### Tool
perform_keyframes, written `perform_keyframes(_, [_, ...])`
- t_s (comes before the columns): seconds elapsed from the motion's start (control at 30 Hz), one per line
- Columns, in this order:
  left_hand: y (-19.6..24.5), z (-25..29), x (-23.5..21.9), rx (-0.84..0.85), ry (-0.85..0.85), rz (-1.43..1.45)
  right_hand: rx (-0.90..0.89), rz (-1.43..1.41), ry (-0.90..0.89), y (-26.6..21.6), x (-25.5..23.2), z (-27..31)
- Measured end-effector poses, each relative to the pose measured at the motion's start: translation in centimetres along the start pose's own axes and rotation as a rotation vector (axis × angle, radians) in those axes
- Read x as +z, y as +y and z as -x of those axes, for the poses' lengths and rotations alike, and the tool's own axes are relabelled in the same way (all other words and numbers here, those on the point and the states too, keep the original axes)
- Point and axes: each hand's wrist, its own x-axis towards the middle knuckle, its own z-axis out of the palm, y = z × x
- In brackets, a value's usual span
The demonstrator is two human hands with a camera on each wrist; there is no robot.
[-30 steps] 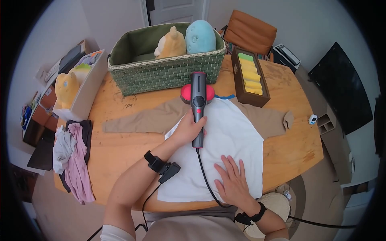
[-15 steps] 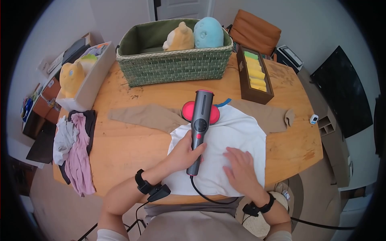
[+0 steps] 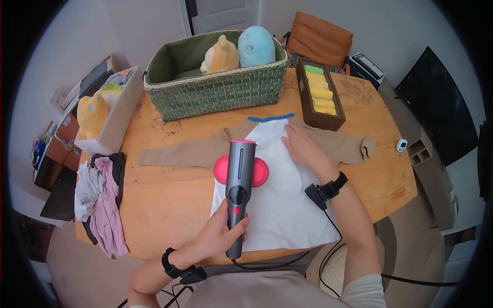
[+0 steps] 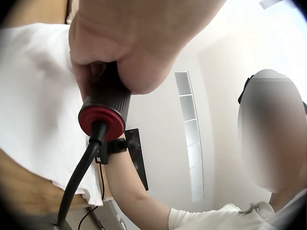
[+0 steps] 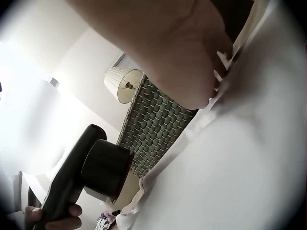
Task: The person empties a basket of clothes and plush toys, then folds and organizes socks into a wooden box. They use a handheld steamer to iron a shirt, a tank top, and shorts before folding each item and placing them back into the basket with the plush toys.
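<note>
Well, left hand (image 3: 218, 233), gripping appliance (image 3: 240, 174) (corded)

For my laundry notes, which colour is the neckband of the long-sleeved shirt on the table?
The neckband is blue; it shows best in the head view.

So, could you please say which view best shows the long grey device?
The head view: the long grey device shows nearly whole, with its red button. Left wrist shows only its handle end and black cord; right wrist, its dark side profile.
</note>
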Motion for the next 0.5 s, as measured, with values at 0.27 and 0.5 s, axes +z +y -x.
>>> perform_keyframes(0.27, [-1.3, 0.2, 0.0, -0.011, 0.029, 0.011, 0.078, 0.229, -0.091, -2.3, -1.2, -1.7])
perform_keyframes(0.5, [-1.1, -2.7, -0.3, -0.010, 0.046, -0.002, 0.042, 0.144, -0.170, -1.0, -0.5, -1.2])
